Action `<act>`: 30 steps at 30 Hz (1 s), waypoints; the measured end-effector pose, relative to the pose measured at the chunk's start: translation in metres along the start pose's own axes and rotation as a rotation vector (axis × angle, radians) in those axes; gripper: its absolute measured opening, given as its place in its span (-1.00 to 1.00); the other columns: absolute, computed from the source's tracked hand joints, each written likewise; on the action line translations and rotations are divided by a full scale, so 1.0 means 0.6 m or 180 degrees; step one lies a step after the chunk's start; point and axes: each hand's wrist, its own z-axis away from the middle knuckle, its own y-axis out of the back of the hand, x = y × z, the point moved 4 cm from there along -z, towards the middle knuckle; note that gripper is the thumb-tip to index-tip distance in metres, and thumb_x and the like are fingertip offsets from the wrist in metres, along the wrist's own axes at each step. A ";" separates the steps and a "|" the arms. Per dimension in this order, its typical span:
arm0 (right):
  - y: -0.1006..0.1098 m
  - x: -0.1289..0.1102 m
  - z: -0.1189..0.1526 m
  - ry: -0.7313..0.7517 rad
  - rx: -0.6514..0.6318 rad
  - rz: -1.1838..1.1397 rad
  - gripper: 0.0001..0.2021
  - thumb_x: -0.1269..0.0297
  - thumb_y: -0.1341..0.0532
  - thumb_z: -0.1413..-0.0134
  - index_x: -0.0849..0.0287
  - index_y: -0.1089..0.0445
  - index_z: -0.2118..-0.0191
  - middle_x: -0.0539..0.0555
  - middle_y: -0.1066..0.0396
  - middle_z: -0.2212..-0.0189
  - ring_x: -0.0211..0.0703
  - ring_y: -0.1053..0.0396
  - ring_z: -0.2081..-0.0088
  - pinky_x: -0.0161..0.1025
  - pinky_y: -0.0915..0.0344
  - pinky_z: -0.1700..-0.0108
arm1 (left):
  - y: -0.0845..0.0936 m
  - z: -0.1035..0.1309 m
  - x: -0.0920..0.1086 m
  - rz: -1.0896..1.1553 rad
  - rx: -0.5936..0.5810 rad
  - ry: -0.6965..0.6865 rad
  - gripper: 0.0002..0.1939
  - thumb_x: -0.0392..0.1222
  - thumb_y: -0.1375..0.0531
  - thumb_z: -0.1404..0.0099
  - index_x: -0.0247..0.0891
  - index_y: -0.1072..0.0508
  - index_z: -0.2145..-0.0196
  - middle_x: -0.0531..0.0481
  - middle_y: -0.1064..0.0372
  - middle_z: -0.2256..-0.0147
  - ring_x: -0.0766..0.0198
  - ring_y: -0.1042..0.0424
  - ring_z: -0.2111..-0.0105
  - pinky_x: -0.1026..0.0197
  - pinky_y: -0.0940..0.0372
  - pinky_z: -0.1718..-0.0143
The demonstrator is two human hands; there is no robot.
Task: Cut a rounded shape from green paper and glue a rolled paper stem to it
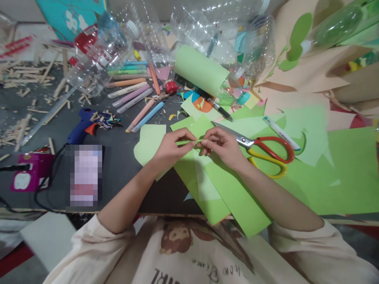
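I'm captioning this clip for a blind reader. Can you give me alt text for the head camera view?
Two bare hands, left hand and right hand, pinch a thin green paper strip between them above green paper sheets on a dark table. Red-and-yellow scissors lie right of the hands; a blue glue gun, pastel sticks and clear plastic bottles sit behind.

A dark grey bench [124, 165] spreads beneath and to the left of the hands, its near edge running pale along the bottom. Beyond the hands, a teal board [71, 14] leans at the far left, with a strip of light grey wall [20, 10] beside it. Below the bench edge, left of the hands, a patch of pale floor [47, 236] shows with a red strip [14, 258] across it. The light is even and soft, with faint shadows.
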 end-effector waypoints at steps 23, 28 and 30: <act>0.005 0.002 -0.001 0.0034 0.0135 0.0070 -0.69 -0.01 -0.41 0.07 0.13 -0.47 0.36 0.00 -0.55 0.49 -0.28 -0.45 0.55 -0.30 -0.36 0.51 | 0.005 -0.001 -0.003 0.0036 0.0167 -0.0019 -0.90 -0.17 -0.26 -0.14 -0.23 -0.43 0.46 0.03 -0.45 0.46 0.28 -0.46 0.39 0.27 -0.37 0.33; 0.005 -0.001 0.001 0.0113 0.0227 0.0077 -0.69 0.01 -0.41 0.06 0.12 -0.41 0.39 -0.01 -0.56 0.50 -0.27 -0.47 0.56 -0.29 -0.39 0.51 | 0.005 -0.001 -0.001 -0.0059 0.0075 0.0160 -0.87 -0.13 -0.25 -0.16 -0.23 -0.52 0.38 -0.02 -0.53 0.37 0.25 -0.50 0.32 0.26 -0.39 0.29; 0.003 -0.003 0.001 0.0149 0.0240 0.0067 -0.68 0.01 -0.41 0.06 0.12 -0.37 0.41 -0.01 -0.56 0.51 -0.27 -0.47 0.56 -0.30 -0.39 0.51 | 0.006 -0.001 0.001 -0.0165 0.0124 0.0138 -0.88 -0.13 -0.24 -0.18 -0.22 -0.54 0.39 -0.02 -0.54 0.36 0.24 -0.51 0.32 0.26 -0.38 0.28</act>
